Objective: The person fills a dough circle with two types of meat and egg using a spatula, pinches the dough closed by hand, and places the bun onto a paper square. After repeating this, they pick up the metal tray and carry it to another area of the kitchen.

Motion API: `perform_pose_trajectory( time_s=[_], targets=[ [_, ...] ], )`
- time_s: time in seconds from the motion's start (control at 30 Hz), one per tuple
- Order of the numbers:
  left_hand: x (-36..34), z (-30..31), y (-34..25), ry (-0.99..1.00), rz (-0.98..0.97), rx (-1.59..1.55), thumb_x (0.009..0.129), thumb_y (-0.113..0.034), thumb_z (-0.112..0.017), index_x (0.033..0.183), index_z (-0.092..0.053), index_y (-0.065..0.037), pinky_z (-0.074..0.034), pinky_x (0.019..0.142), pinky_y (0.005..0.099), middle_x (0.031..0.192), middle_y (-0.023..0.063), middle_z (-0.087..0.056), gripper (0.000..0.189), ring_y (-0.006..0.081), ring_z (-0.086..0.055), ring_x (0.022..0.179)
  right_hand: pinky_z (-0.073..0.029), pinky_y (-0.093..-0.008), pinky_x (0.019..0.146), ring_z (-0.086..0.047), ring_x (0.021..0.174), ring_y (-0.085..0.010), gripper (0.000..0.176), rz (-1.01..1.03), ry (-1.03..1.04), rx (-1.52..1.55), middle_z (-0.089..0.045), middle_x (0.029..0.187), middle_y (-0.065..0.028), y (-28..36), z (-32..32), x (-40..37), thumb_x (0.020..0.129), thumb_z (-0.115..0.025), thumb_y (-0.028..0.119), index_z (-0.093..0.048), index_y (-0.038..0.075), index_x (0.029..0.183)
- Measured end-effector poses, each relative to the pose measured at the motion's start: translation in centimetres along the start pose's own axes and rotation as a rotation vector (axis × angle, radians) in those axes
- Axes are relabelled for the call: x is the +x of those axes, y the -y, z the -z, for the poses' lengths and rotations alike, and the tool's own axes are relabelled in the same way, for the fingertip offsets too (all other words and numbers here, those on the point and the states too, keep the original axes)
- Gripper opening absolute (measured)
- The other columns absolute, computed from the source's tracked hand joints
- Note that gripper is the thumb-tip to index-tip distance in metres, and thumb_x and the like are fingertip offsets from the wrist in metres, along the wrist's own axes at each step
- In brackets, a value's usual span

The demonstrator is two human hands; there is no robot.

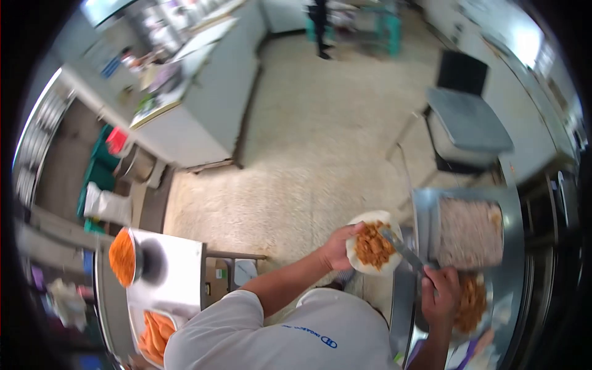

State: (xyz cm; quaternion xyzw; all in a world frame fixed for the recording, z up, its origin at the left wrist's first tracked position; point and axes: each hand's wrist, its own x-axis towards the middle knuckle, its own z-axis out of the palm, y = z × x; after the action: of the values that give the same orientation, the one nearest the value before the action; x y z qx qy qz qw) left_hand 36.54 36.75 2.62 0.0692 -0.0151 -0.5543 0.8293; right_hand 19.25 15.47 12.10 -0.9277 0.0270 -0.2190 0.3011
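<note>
My left hand point(338, 248) holds a round, pale, flat piece of dough point(374, 216) from its left side, the thumb over the edge. A heap of orange-brown chunky filling point(373, 246) covers the middle of the dough. In my right hand point(441, 296), the fingers are wrapped round the handle of a metal spatula point(405, 252), its blade tip touching the filling. Partly behind that hand is a bowl of similar filling point(473, 305). Above it, a rectangular tray holds a pale, crumbly mixture point(470, 231).
A metal work surface point(512, 271) is on my right. To the left, a white table point(182, 253) bears a bowl of orange crumbs point(123, 258) and a container of orange pieces point(155, 336). A grey chair point(472, 120) and white counter point(213, 105) stand ahead; a person's legs point(320, 31) show far back.
</note>
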Motion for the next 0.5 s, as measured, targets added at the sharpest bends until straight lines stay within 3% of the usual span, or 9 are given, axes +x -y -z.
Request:
perform_pose_trajectory(
  time_s=[0.13, 0.23, 0.5],
  targets=[
    [-3.5, -0.7, -1.5, -0.028, -0.187, 0.038, 0.093, -0.035, -0.061, 0.141, -0.044, -0.004, -0.046, 0.106, 0.0500, 0.137, 0.0194, -0.054, 0.060, 0.0362, -0.056, 0.124, -0.047, -0.0378, 0.059, -0.057, 0.067, -0.0288, 0.024, 0.152, 0.114, 0.089, -0.055, 0.083, -0.0128, 0.2, -2.9, 3.9, 0.082, -0.069, 0.006, -0.071, 0.006, 0.106],
    [-6.2, -0.2, -0.7, -0.160, -0.315, 0.100, 0.093, -0.034, -0.060, 0.142, -0.043, -0.003, -0.043, 0.108, 0.0537, 0.139, 0.0217, -0.052, 0.060, 0.0385, -0.055, 0.126, -0.047, -0.0383, 0.058, -0.058, 0.066, -0.0288, 0.025, 0.212, 0.241, 0.114, -0.055, 0.082, -0.0114, 0.4, -3.1, 5.8, 0.081, -0.069, 0.006, -0.071, 0.006, 0.105],
    [-12.7, -2.0, 1.9, -0.239, -0.586, 0.136, 0.091, -0.032, -0.060, 0.143, -0.042, -0.004, -0.042, 0.108, 0.0560, 0.138, 0.0214, -0.053, 0.062, 0.0385, -0.054, 0.126, -0.048, -0.0388, 0.054, -0.060, 0.064, -0.0274, 0.026, 0.481, 0.447, 0.225, -0.056, 0.082, -0.0080, 2.5, -5.9, 6.9, 0.080, -0.072, 0.011, -0.071, 0.014, 0.105]
  ],
)
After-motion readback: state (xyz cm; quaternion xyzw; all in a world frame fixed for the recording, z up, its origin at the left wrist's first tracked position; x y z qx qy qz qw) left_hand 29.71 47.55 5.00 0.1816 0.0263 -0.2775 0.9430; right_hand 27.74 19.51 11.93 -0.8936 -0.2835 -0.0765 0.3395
